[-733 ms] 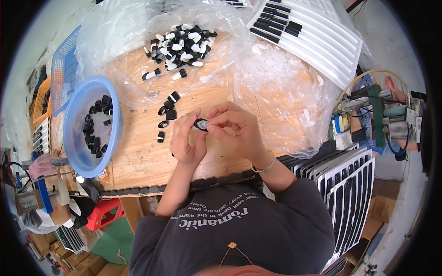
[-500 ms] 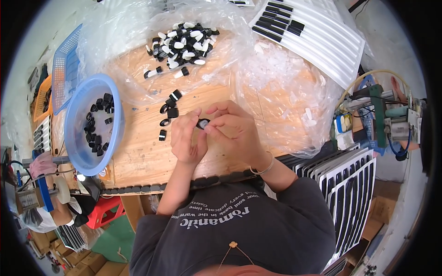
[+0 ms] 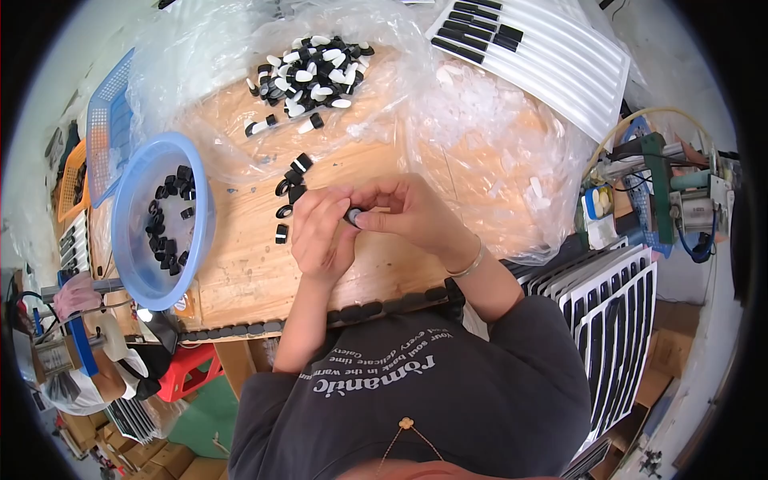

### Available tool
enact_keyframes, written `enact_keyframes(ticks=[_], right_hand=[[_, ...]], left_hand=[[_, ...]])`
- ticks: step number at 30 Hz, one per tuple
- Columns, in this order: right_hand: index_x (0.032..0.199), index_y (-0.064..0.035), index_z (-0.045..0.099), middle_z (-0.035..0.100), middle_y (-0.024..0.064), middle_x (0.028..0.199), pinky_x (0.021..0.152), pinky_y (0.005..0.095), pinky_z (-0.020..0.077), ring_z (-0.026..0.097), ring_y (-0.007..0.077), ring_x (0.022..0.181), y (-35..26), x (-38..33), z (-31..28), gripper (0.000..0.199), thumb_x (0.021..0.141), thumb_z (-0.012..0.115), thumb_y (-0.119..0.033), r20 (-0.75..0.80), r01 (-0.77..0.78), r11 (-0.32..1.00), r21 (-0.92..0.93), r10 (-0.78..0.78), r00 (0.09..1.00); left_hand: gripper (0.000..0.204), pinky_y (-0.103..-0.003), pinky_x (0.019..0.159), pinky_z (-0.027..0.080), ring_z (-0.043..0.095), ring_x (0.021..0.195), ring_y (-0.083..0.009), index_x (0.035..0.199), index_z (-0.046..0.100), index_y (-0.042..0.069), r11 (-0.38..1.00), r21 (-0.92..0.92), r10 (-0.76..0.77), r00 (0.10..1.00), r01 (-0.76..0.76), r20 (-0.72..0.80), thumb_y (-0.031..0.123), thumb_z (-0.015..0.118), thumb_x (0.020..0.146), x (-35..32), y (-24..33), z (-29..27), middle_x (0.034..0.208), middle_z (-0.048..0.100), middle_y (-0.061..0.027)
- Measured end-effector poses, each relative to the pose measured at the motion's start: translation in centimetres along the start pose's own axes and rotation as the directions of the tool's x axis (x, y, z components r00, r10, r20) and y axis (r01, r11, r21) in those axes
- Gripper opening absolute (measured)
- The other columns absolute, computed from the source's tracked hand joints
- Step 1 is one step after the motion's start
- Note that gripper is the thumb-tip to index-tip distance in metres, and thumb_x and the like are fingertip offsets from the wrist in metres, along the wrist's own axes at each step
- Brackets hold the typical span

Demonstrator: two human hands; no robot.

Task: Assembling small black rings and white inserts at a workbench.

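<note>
Left hand: the left hand (image 3: 320, 232) sits curled at picture centre, fingers folded in, thumb and fingertips pinching a small black-and-white part (image 3: 353, 216) from its left side.
Right hand: the right hand (image 3: 408, 212) meets it from 3 o'clock, fingers bent and closed on the same part, a thin bracelet (image 3: 468, 264) round the wrist.
Small part: held between both hands, lifted just over the wooden table (image 3: 248, 272); how its pieces fit together is too small to tell.
Loose pieces: a short scatter of black rings and caps (image 3: 290, 188) lies on the wood at 11 o'clock of the left hand, near but not touching it.
Big pile: black and white pieces (image 3: 308, 72) are heaped on clear plastic sheet (image 3: 480, 144) at 12 o'clock, well apart from the hands.
Blue bowl: a round blue bowl (image 3: 128, 264) at 9 o'clock holds black parts (image 3: 168, 232).
Row at the edge: black parts (image 3: 360, 310) line the near table edge at 6 o'clock, just below the forearms.
White trays: slotted white trays (image 3: 552, 64) at 1 o'clock, more stacked (image 3: 616, 320) at 4 o'clock.
Machine: a green-and-metal machine (image 3: 664, 192) stands at 3 o'clock.
</note>
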State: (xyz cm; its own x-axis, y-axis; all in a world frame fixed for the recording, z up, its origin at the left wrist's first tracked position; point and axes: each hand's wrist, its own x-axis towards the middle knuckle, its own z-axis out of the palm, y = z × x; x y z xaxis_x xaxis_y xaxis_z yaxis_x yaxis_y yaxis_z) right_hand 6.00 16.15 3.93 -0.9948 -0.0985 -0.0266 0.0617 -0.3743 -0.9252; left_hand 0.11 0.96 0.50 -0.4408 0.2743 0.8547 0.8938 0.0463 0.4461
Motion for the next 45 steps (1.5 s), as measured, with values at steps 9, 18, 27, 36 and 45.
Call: enact_keyframes(ticks=[9, 18, 27, 36, 45], right_hand=[[0.102, 0.0003, 0.061, 0.065, 0.0045, 0.096, 0.08, 0.0228, 0.0503, 0.061, 0.0091, 0.089, 1.8, 0.6, -0.8, 0.02, 0.082, 0.065, 0.003, 0.013, -0.021, 1.0, -0.01, 0.021, 1.0], [0.098, 0.0009, 0.066, 0.067, 0.003, 0.093, 0.075, 0.0248, 0.0505, 0.062, 0.0085, 0.083, 3.1, -0.2, -2.9, 0.014, 0.086, 0.058, 0.002, -0.213, 0.035, 0.998, -0.056, -0.046, 0.976], [0.079, -0.0016, 0.07, 0.064, 0.0199, 0.073, 0.066, 0.04, 0.0505, 0.064, 0.0341, 0.071, 2.4, -0.9, -22.2, 0.013, 0.077, 0.064, -0.013, -0.557, -0.566, 0.139, -0.813, -0.471, 0.684], [0.086, 0.0027, 0.064, 0.065, 0.016, 0.074, 0.065, 0.0327, 0.0489, 0.062, 0.0254, 0.069, 4.2, -2.2, -20.3, 0.018, 0.079, 0.069, -0.013, -0.383, -0.339, 0.185, -0.923, -0.537, 0.751], [0.086, 0.0001, 0.066, 0.067, 0.0088, 0.083, 0.06, 0.0243, 0.0494, 0.062, 0.0146, 0.069, 0.1, -1.2, -7.6, 0.008, 0.079, 0.065, 0.002, -0.238, 0.112, 0.41, -0.905, -0.708, 0.665]], left_hand=[[0.04, -0.039, 0.075, 0.053, 0.063, 0.089, -0.0342, 0.105, 0.059, -0.006, 0.991, -0.039, 0.132, 0.982, -0.128, 0.136, -0.011, 0.068, 0.066, 0.4, -0.8, -0.4, 0.097, 0.065, -0.0207], [0.042, -0.035, 0.078, 0.052, 0.063, 0.089, -0.0327, 0.109, 0.057, -0.007, 0.997, 0.008, 0.068, 0.978, -0.071, 0.195, -0.006, 0.071, 0.069, -0.2, -2.4, 1.7, 0.098, 0.066, -0.0197], [0.047, -0.036, 0.085, 0.048, 0.061, 0.094, -0.03, 0.111, 0.058, -0.005, 0.962, -0.142, -0.234, 0.972, 0.234, 0.016, -0.007, 0.07, 0.066, -0.7, -2.2, 0.5, 0.102, 0.066, -0.0178], [0.047, -0.036, 0.094, 0.042, 0.059, 0.103, -0.0264, 0.115, 0.056, -0.004, 0.961, -0.115, -0.248, 0.968, 0.251, 0.047, -0.008, 0.069, 0.07, -1.5, -1.9, -0.8, 0.108, 0.065, -0.017], [0.045, -0.031, 0.08, 0.048, 0.061, 0.092, -0.0235, 0.11, 0.059, -0.004, 0.963, -0.011, -0.268, 0.963, 0.268, 0.035, -0.011, 0.07, 0.067, -1.6, -1.2, -0.3, 0.102, 0.066, -0.0156]])
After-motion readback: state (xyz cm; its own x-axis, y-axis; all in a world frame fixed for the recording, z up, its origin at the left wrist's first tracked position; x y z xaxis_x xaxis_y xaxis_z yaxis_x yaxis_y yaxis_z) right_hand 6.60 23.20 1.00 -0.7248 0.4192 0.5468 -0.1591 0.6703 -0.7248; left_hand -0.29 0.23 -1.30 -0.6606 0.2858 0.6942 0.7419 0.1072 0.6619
